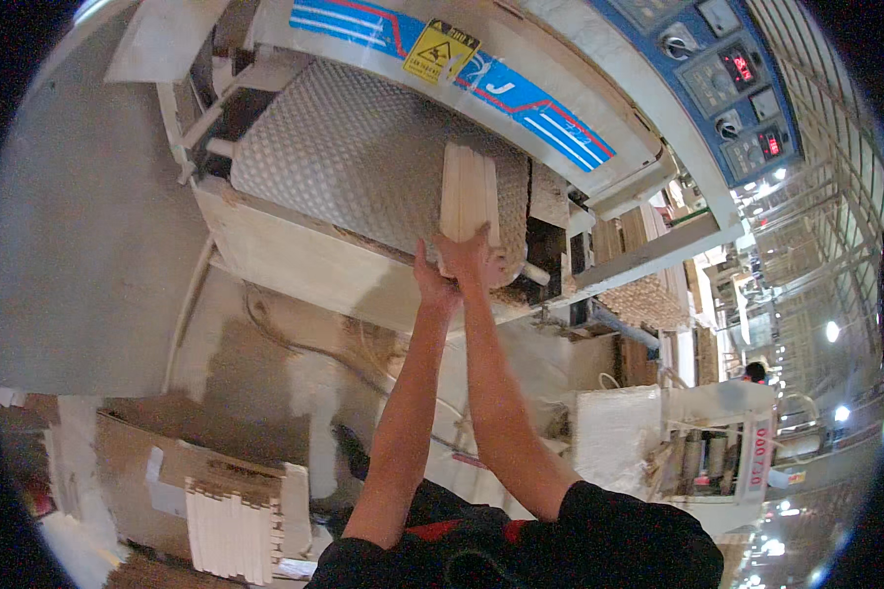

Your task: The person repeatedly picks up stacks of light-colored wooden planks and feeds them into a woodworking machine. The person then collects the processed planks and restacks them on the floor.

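Note:
A bundle of pale wooden strips (469, 187) lies lengthwise on the dimpled conveyor belt (334, 157) of a machine, its far end close beneath the machine's hood. My right hand (469, 259) spans the near end of the strips, thumb and fingers around them. Just beside it, lower and to the left, is my left hand (436, 281), with a digit stretched upward and apart. It is close to the strips' near end; whether it touches them is partly hidden by the right hand.
A control panel (732, 88) with knobs and red displays sits at the upper right. At lower left, stacked wooden strips (231, 530) stand by a cardboard box (128, 471). Right of the belt is another wood stack (643, 299). A white block-shaped stack (614, 437) stands lower right.

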The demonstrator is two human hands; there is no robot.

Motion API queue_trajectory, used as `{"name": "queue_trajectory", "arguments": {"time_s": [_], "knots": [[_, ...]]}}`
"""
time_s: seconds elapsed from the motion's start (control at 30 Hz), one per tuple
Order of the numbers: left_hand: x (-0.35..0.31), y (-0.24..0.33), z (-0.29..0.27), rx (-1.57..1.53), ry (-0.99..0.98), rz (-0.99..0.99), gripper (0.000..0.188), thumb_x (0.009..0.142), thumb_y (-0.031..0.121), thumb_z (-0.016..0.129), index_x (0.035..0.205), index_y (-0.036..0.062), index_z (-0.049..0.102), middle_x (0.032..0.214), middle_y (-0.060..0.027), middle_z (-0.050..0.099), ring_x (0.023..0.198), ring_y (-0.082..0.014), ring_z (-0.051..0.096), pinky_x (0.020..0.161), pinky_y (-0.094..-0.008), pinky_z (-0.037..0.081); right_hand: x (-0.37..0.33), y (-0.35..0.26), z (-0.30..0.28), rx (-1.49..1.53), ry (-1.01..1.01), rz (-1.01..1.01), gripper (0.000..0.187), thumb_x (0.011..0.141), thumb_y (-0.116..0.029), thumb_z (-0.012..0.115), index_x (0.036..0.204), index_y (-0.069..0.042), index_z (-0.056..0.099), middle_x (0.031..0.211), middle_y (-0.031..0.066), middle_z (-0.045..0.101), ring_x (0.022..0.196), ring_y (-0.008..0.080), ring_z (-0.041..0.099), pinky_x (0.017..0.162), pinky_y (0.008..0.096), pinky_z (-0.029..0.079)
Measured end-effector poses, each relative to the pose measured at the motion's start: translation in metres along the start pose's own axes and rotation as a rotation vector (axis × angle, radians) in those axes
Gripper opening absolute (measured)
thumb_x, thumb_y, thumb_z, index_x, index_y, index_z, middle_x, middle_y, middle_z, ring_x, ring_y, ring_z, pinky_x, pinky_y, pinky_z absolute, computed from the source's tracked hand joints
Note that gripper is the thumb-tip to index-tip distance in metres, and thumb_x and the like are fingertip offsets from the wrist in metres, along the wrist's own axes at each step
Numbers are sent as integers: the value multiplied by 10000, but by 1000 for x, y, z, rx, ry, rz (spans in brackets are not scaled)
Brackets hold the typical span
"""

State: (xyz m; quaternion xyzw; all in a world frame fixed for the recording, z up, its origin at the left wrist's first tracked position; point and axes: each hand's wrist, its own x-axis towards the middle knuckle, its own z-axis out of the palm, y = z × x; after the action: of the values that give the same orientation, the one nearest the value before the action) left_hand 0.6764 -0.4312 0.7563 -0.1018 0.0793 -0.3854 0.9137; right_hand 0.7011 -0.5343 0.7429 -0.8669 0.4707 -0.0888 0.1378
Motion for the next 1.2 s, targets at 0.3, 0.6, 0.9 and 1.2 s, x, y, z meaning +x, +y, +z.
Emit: {"name": "queue_trajectory", "arguments": {"time_s": [0.3, 0.6, 0.9, 1.2], "knots": [[41, 23, 3, 266, 327, 279, 690, 989, 542, 193, 1384, 4, 368, 1264, -170, 520, 1110, -282, 539, 948, -409, 452, 2, -86, 2, -116, -88, 97, 1187, 654, -785, 558, 1516, -116, 92, 1469, 392, 69, 1377, 517, 102, 1047, 668, 155], [39, 31, 2, 19, 247, 264, 671, 964, 582, 292, 1382, 64, 374, 1195, -157, 536, 1065, -285, 541, 940, -423, 437, 28, -106, 15, -128, -49, 69, 1178, 670, -781, 537, 1513, -90, 91, 1474, 389, 79, 1379, 525, 78, 1050, 664, 150], [-32, 25, -110, 126, 601, 381, 598, 924, 566, 437, 1273, 81, 464, 1088, -131, 565, 971, -264, 558, 853, -427, 452, 45, -128, 7, -30, -110, 20, 1137, 672, -738, 552, 1501, -65, 161, 1484, 371, 95, 1369, 532, 117, 1049, 646, 166], [-218, 98, -243, 221, 754, 635, 529, 950, 508, 423, 1222, 65, 518, 1018, -118, 611, 847, -224, 617, 750, -384, 491, 48, -146, 56, -221, 190, -315, 811, 740, -580, 584, 1300, -32, 372, 1278, 247, 364, 1163, 432, 348, 959, 540, 284]]}}
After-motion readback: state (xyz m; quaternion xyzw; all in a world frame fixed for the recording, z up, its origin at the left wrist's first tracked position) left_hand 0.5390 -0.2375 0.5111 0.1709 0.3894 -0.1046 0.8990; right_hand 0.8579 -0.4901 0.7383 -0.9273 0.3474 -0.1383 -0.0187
